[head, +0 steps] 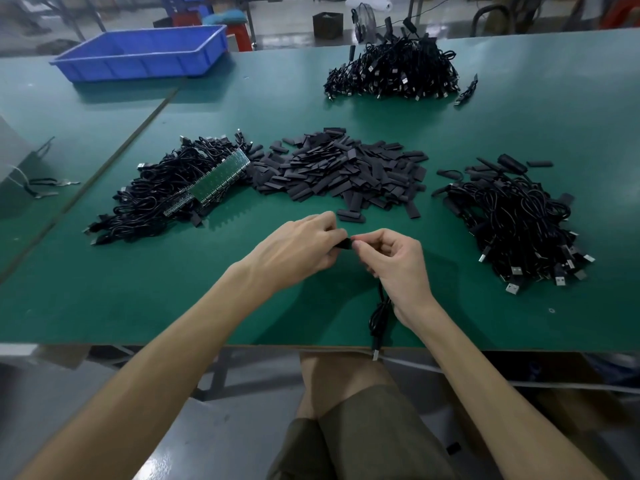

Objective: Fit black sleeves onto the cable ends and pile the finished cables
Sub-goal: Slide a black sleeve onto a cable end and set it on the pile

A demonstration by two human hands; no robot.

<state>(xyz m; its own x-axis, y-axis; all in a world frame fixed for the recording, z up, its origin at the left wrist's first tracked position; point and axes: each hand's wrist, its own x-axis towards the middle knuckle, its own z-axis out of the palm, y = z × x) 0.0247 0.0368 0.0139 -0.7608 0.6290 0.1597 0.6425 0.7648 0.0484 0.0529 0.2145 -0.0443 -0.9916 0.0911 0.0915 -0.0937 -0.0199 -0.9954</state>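
My left hand (298, 247) and my right hand (398, 261) meet over the near middle of the green table (207, 299). Between their fingertips is a short black sleeve (343, 244), pinched by my left hand. My right hand grips a black cable (379, 313) whose loop hangs down past the table edge, ending in a USB plug. A heap of loose black sleeves (343, 171) lies just beyond my hands. Cable piles lie at the left (166, 195), the right (519, 223) and the far centre (394, 71).
A green strip of circuit boards (214, 180) lies on the left cable pile. A blue plastic bin (145, 57) stands at the far left. The table's front edge runs just below my wrists, with my knees under it.
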